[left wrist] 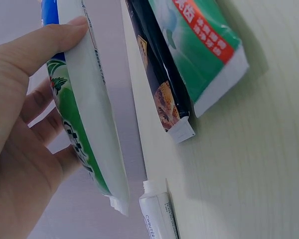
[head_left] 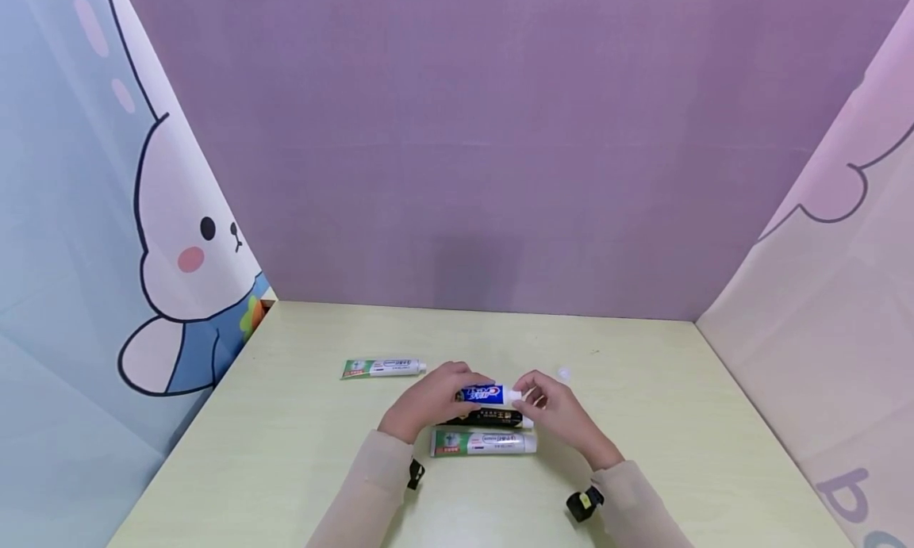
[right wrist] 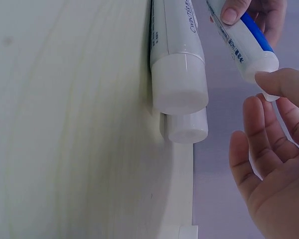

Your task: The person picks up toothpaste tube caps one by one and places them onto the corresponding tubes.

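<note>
A blue, white and green toothpaste tube (head_left: 480, 394) is raised over the table in my left hand (head_left: 432, 399), thumb on one face and fingers behind. My right hand (head_left: 560, 411) pinches the white end (right wrist: 261, 67) of this tube between thumb and fingertips, its other fingers loosely bent. Just below the hands lies a black toothpaste tube (head_left: 500, 418) with a white cap. Nearer to me, alongside it, is a green-and-white toothpaste tube (head_left: 485, 443), also capped.
Another green-and-white toothpaste tube (head_left: 385, 368) lies farther back on the left, its bare nozzle (left wrist: 148, 186) showing in the left wrist view. A small white cap (head_left: 564, 373) sits beyond my right hand. Cloth panels (head_left: 471, 151) border the pale table (head_left: 300, 421) at the back and sides.
</note>
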{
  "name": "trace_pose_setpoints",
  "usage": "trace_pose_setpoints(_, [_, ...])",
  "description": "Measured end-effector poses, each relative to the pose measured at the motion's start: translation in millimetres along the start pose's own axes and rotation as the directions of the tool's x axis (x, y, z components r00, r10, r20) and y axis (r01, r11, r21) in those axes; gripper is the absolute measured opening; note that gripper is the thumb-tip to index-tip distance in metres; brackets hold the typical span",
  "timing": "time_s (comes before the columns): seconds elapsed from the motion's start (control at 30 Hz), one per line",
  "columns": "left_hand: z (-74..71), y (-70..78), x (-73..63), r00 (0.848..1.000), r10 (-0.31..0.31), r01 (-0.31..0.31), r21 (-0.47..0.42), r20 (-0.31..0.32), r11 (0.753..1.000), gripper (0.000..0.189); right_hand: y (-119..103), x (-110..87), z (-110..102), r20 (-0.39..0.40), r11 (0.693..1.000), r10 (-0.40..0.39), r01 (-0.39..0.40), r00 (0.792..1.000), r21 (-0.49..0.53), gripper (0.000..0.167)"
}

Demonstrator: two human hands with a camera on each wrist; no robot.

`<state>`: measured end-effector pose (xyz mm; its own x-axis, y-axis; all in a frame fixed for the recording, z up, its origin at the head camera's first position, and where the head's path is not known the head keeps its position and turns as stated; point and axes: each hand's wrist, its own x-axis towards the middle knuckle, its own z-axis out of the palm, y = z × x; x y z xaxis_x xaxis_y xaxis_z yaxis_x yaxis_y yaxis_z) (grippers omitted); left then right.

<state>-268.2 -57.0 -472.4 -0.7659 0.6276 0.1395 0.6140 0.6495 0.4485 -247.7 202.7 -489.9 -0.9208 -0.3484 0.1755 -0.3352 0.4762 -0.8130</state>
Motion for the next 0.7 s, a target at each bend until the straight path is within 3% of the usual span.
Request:
trace_pose_setpoints(0.37, [-0.8, -0.6, -1.0, 1.000, -0.017, 0.017, -0.017, 0.004, 1.000, 0.043, -1.6, -0.6, 0.4, 0.015, 0.997, 0.072, -0.071, 0.997, -0.021, 0.012])
trace_pose_setpoints(0.7, [-0.6, -0.9, -0.3, 1.000, 0.019, -0.019, 0.009, -0.012, 1.000, 0.043, -3.3, -1.3, -3.1, 0.049, 0.997, 0.080, -0.079, 0.996, -0.019, 0.027])
